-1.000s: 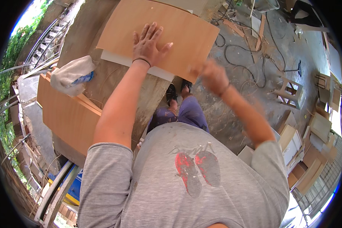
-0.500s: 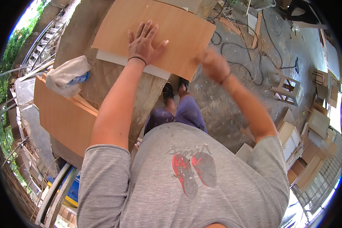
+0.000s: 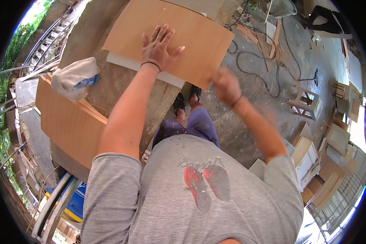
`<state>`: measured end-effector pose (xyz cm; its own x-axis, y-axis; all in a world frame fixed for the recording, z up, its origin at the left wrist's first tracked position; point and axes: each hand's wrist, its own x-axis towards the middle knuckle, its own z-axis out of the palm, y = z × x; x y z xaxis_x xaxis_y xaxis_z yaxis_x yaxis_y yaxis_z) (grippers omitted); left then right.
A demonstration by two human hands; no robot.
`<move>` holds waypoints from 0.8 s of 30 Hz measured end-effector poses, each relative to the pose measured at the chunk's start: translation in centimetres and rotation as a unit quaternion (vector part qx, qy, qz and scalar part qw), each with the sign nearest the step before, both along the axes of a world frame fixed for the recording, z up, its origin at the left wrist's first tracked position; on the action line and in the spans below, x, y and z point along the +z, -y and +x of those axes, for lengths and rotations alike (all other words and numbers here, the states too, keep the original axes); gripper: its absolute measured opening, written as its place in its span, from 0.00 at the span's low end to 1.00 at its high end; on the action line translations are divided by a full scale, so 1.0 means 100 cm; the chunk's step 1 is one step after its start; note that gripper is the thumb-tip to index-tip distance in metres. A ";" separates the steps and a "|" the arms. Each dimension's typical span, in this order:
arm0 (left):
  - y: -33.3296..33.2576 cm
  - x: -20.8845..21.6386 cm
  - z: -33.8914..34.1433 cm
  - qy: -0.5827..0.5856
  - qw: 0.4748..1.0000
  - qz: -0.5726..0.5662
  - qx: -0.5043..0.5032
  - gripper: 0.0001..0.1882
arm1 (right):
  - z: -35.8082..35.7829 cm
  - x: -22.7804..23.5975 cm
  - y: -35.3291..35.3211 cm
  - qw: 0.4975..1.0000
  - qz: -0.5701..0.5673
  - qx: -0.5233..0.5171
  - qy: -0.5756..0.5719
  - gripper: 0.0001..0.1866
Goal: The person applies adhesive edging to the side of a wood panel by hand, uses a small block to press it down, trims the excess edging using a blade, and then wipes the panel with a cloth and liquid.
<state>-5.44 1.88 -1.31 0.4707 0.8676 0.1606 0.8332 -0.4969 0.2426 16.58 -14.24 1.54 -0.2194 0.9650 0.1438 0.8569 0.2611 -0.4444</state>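
Observation:
A wood-grain panel (image 3: 191, 44) lies on the worktop at the top of the view, with a white board (image 3: 128, 65) showing under its near edge. My left hand (image 3: 156, 49) rests flat on the panel, fingers spread. Beside the panel's near right corner is my right hand (image 3: 227, 86), curled closed and smeared by motion. Whatever it grips, if anything, is too small or hidden to make out.
Left of me, more wood-grain panels (image 3: 69, 126) carry a pale cloth bundle (image 3: 75, 75) with a blue patch. Cables (image 3: 248, 55) and scraps litter the floor on the right, near a stool (image 3: 305, 101). Stacked boards (image 3: 333, 171) stand at far right.
My right hand has moved toward me along the panel's right edge, down to the near corner. My left hand stays flat on the panel.

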 end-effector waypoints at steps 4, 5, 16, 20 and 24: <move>-0.004 -0.004 -0.002 -0.003 1.000 0.019 0.000 0.36 | -0.050 0.005 0.061 0.987 -0.064 0.143 -0.018 0.18; -0.007 -0.004 -0.002 0.002 1.000 0.022 0.000 0.36 | -0.037 0.009 0.046 0.995 -0.041 0.088 -0.009 0.19; -0.001 -0.002 -0.001 0.027 1.000 0.007 -0.003 0.36 | -0.042 0.014 0.056 0.970 -0.138 0.149 0.133 0.19; -0.003 -0.006 -0.001 0.022 1.000 0.018 -0.001 0.36 | -0.027 0.025 0.027 0.996 -0.048 0.040 0.062 0.19; -0.002 -0.001 0.002 0.018 1.000 0.009 -0.003 0.36 | 0.008 0.018 -0.018 0.993 -0.028 -0.031 0.109 0.17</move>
